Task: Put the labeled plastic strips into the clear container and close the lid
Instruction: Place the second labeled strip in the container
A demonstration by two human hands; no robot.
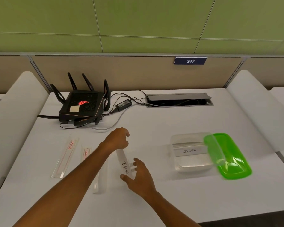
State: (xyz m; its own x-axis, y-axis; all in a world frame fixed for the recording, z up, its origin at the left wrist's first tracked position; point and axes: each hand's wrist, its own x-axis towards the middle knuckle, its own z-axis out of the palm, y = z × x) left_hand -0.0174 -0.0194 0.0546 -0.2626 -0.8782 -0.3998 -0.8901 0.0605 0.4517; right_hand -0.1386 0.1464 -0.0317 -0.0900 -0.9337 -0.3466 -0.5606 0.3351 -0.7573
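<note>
Clear BEAR strip (pixel 124 164), seemingly in both hands

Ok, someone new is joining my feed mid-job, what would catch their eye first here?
Probably the bright green lid, leaning on the right edge of the clear container, which already holds a strip marked ZEBRA. Next, the two hands at centre: left hand and right hand at either end of the strip marked BEAR. At the back left sits a black router.
</note>
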